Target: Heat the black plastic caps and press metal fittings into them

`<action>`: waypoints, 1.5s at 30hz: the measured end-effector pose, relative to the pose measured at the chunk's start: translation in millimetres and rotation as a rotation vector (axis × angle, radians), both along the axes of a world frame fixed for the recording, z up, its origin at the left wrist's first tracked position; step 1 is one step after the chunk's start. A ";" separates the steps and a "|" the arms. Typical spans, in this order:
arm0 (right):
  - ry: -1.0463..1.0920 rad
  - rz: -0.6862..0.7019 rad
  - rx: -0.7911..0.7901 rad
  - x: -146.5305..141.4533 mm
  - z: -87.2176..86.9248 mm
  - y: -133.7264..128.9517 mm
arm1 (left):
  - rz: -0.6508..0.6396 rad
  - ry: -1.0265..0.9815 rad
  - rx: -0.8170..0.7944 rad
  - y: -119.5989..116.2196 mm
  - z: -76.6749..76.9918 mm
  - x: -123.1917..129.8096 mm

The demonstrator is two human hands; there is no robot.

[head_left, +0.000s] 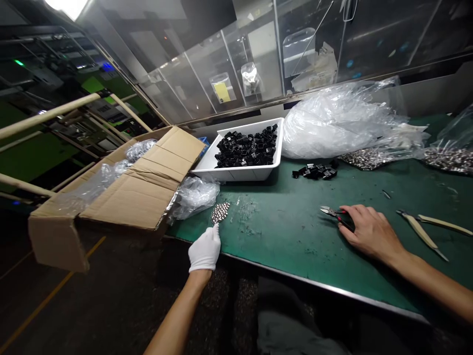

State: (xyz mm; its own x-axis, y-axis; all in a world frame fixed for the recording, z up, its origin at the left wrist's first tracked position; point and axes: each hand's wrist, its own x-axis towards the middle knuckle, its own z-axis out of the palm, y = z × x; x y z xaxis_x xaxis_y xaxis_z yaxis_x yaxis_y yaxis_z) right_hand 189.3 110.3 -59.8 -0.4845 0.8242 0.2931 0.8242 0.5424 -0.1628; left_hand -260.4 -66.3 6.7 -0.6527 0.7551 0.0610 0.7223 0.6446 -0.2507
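A: Where do the small shiny metal pieces (220,212) lie?
B: On the green worktop (281,231), just beyond the fingertips of the white-gloved left hand (205,250), right at the table's near edge.

A: Is that hand gripping one?
B: Its fingers are curled in, but I can't tell whether they pinch a piece; the glove covers the spot.

A: And the bare right hand (373,231)?
B: It has the handles of the diagonal cutters (329,212) between thumb and fingers, well apart from the metal pieces. The far ends of the handles are hard to make out.

A: What else is partly lost?
B: The bagged metal parts (449,160) run off the right edge, and clear plastic wrap (88,187) blurs whatever the cardboard box (136,185) holds.
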 end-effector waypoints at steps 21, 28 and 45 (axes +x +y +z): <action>0.035 -0.019 0.004 -2.7 0.1 -6.9 | 0.064 -0.276 -0.012 6.3 -9.3 -19.9; 0.054 -0.007 -0.006 -1.7 -2.4 -5.8 | 0.132 -0.345 -0.031 12.9 -6.4 -29.2; -0.031 -0.109 -0.181 -15.7 32.9 3.8 | -0.167 -0.550 0.316 55.5 -25.3 81.2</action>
State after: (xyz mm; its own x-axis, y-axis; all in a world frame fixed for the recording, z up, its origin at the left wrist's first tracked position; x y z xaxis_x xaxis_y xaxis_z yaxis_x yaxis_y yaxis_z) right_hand 173.6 114.1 -26.8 -0.3961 0.9102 0.1213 0.8826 0.4138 -0.2230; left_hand -179.2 -10.8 -18.6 -0.5273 0.8496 -0.0122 0.7881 0.4943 0.3669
